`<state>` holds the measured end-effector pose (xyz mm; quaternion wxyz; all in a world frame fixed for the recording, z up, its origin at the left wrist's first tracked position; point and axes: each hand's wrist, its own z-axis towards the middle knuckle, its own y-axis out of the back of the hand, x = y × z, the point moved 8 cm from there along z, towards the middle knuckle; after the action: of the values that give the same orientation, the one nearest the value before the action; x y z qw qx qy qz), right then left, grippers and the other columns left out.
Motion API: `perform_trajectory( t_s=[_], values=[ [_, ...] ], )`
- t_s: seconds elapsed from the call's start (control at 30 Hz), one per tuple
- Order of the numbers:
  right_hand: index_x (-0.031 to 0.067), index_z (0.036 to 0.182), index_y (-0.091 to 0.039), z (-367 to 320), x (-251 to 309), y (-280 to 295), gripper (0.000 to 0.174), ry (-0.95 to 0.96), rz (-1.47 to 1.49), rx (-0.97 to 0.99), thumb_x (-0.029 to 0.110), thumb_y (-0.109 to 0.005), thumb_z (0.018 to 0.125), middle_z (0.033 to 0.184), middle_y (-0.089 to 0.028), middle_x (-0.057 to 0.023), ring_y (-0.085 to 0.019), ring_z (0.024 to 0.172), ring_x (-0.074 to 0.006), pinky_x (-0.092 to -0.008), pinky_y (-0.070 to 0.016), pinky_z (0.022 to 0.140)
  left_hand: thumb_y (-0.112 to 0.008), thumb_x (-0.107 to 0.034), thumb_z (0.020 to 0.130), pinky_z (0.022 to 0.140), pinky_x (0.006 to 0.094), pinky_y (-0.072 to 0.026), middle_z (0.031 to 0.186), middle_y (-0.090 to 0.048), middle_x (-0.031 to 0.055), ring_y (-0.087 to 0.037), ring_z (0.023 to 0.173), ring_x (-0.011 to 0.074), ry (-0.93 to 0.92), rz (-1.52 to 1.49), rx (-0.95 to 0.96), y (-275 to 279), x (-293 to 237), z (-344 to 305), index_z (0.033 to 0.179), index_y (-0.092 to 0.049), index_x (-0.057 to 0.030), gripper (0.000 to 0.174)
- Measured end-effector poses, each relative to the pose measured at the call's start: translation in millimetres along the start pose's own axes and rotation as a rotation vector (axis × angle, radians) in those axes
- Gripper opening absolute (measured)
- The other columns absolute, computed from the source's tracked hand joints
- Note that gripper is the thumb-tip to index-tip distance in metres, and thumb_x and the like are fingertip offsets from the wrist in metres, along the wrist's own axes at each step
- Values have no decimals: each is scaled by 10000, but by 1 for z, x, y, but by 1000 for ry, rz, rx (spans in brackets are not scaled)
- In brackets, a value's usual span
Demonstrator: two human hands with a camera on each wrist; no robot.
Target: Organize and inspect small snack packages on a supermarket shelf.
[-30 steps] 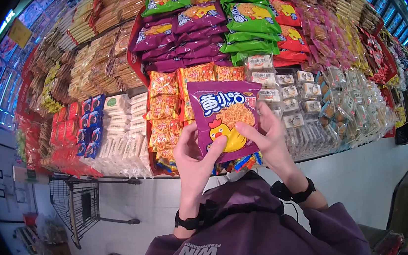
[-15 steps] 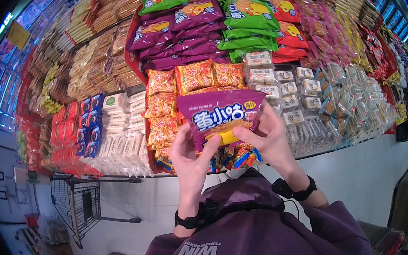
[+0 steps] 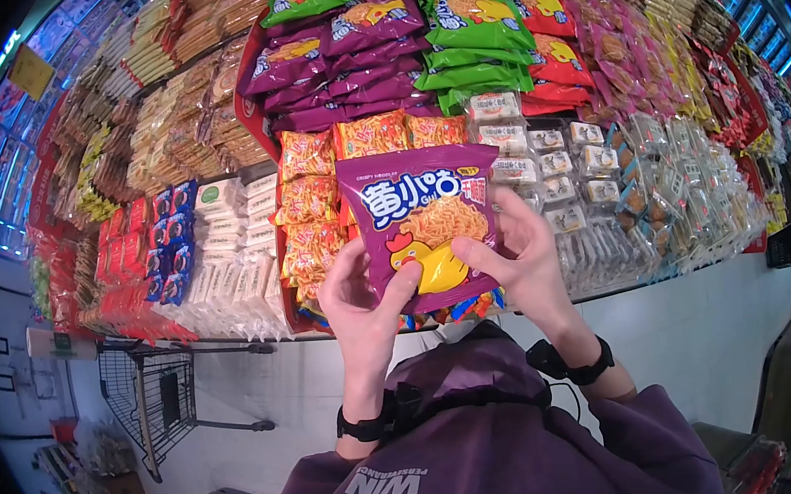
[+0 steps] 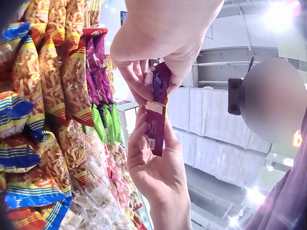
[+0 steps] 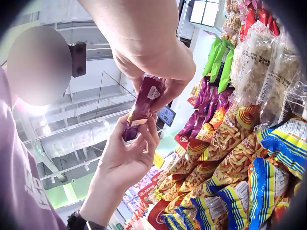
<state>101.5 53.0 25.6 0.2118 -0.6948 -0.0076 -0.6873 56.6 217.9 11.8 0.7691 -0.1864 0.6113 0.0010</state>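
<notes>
A purple bag of crispy noodles [image 3: 424, 200] with a yellow chick on its front is held up before the display, its printed face turned to the head camera. My left hand [image 3: 358, 289] grips its lower left side, thumb on the front and fingers behind. On the opposite side my right hand [image 3: 524, 258] pinches it the same way, thumb over the chick. In the left wrist view the bag [image 4: 156, 122] appears edge-on between both hands; in the right wrist view its narrow end [image 5: 139, 108] shows. The fingers behind the bag are hidden in the head view.
Stacked purple bags [image 3: 294, 65], green bags [image 3: 474, 31] and red bags [image 3: 554, 61] lie behind. Orange snack packs [image 3: 309, 203] fill the bin just beyond the hands. White packets [image 3: 224, 265] lie left, and a wire cart [image 3: 146, 399] stands at lower left.
The bag tilted until its front looked foreshortened, then turned back to face the head camera. It now sits slightly further left than at first. Both hands have kept their hold.
</notes>
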Motion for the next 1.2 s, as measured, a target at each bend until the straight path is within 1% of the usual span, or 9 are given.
perform_trajectory(
  t_s=[0.17,0.27,0.4,0.5,0.83,0.93,1.07,1.1,1.2],
  values=[
    [-7,1205,-507,-1,-8,9,335,-24,-42,-83,140,-631,929,1003,-669,-60,-604,878,-59,-215,-483,759,-719,35,798,851,275,-496,1069,-655,108,-622,969,140,32,-62,-6,-1,1,-2,1161,-575,63,391],
    [-1,1179,-521,6,5,26,289,156,-195,-148,158,-601,951,897,-650,-15,-557,771,-35,-198,-444,689,-715,40,799,849,275,-495,1067,-658,109,-622,956,137,42,-33,0,-1,3,-2,1153,-584,71,378],
    [14,960,-621,16,18,37,174,154,-191,-148,187,-600,957,757,-618,22,-529,682,-25,-198,-419,633,-716,42,799,843,273,-496,1064,-661,112,-622,944,131,63,-27,48,-2,5,-4,1145,-590,83,370],
    [8,887,-641,23,15,45,188,144,-214,-159,180,-604,954,724,-617,29,-524,656,-20,-202,-415,615,-711,49,801,845,275,-501,1069,-661,118,-620,958,132,70,16,85,-1,5,-5,1147,-587,95,371],
    [-16,908,-638,31,29,49,203,163,-235,-118,162,-567,976,762,-655,12,-537,671,-4,-166,-403,589,-681,83,816,890,294,-503,1132,-640,163,-616,1005,160,57,23,180,-9,0,-6,1232,-531,122,444],
    [-15,918,-631,33,24,53,201,185,-172,-173,164,-564,977,759,-654,11,-537,663,-3,-167,-405,585,-675,84,823,905,298,-496,1140,-637,163,-612,1028,169,82,-6,98,-6,3,-5,1254,-516,117,460],
    [1,913,-627,32,20,64,203,202,-146,-280,185,-568,975,756,-653,15,-535,649,-7,-166,-400,579,-679,60,837,721,226,-514,948,-683,119,-650,832,107,66,79,64,4,10,-6,1082,-573,84,268],
    [5,910,-627,32,21,67,205,208,-136,-302,191,-570,975,757,-652,17,-534,645,-8,-165,-396,576,-679,27,855,607,210,-494,771,-671,90,-639,671,93,76,64,22,4,9,-8,916,-571,44,125],
    [13,903,-626,33,21,71,210,246,-147,-288,205,-576,972,755,-653,21,-532,634,-4,-162,-381,558,-661,-8,884,567,226,-498,683,-643,80,-639,617,114,128,27,45,6,16,-10,839,-555,22,119]
  ],
)
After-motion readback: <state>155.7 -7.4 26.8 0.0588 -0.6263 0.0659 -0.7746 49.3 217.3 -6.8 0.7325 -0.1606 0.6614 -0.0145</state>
